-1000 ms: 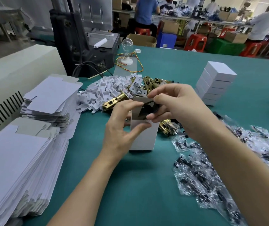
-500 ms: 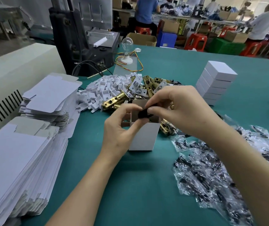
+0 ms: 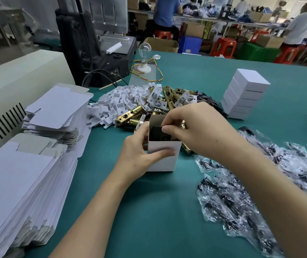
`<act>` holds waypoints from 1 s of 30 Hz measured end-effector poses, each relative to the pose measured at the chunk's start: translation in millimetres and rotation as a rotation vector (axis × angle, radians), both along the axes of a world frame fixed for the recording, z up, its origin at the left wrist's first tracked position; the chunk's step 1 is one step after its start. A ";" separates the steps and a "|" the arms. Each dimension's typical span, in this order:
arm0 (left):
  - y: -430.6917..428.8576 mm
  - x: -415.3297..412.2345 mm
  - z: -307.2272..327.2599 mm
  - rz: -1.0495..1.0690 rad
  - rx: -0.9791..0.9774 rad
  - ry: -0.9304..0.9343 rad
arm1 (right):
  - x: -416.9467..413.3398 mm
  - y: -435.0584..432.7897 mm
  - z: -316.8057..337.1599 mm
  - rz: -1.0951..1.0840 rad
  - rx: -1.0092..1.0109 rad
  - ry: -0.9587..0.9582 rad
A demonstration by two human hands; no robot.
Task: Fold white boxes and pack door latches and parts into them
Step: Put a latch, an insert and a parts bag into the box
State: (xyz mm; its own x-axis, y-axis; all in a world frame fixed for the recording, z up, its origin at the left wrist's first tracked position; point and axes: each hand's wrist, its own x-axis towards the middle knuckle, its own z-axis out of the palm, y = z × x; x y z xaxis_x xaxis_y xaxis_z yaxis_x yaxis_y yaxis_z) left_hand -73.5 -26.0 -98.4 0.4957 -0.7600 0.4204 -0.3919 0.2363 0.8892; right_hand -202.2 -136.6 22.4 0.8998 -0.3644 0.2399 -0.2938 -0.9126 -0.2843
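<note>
Centre of frame: white box (image 3: pixel 164 157) upright on the teal tabletop (image 3: pixel 149 211), top open, dark inside. Gripped by the left hand (image 3: pixel 136 153), thumb across the front wall. Right hand (image 3: pixel 191 127) at the box mouth, fingers (image 3: pixel 175 115) narrowly pinched; holding anything or not, cannot tell. Just behind: brass door latches (image 3: pixel 130 113). Lower right: bagged dark parts (image 3: pixel 242 192). Left: flat box blanks (image 3: pixel 18 183).
</note>
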 end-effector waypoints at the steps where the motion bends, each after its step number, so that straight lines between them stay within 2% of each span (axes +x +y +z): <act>1: -0.1 0.5 0.0 0.002 0.000 0.003 | 2.0 3.0 -1.1 -0.008 -0.021 0.031; 7: 0.1 3.0 -0.9 -0.018 0.033 0.023 | 9.9 11.1 -2.7 -0.041 -0.156 0.175; 9: 0.0 3.5 -0.8 -0.026 0.050 0.023 | 7.7 9.7 -0.6 -0.027 -0.145 0.185; 11: -0.4 4.5 -1.5 -0.038 0.074 0.040 | 2.3 6.5 1.8 -0.001 -0.078 0.122; 14: -1.0 6.0 -4.5 -0.062 0.134 0.054 | -11.5 -4.7 7.5 0.005 0.056 -0.098; 17: -0.7 7.7 -6.5 -0.051 0.172 0.014 | -29.0 -24.5 11.8 -0.071 0.156 -0.221; 20: -0.7 8.8 -6.3 -0.057 0.214 -0.024 | -42.8 -44.3 8.0 -0.150 0.123 -0.036; 25: 0.1 7.6 -5.0 -0.055 0.225 -0.024 | -47.9 -45.7 -22.0 -0.231 0.085 0.548; 27: 0.7 7.5 -5.2 -0.051 0.228 -0.025 | -45.2 -39.0 -39.6 -0.286 -0.055 0.641; 30: 1.1 7.6 -5.0 -0.043 0.232 -0.035 | -41.2 -31.4 -60.8 -0.382 -0.220 0.664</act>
State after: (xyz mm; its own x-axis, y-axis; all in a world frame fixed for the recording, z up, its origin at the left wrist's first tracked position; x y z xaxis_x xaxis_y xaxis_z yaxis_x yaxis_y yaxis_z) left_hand -65.9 -24.9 -103.5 0.4487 -0.8583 0.2487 -0.4178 0.0445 0.9074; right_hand -243.5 -168.0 -38.4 0.7022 -0.6833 -0.2004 -0.6424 -0.7293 0.2354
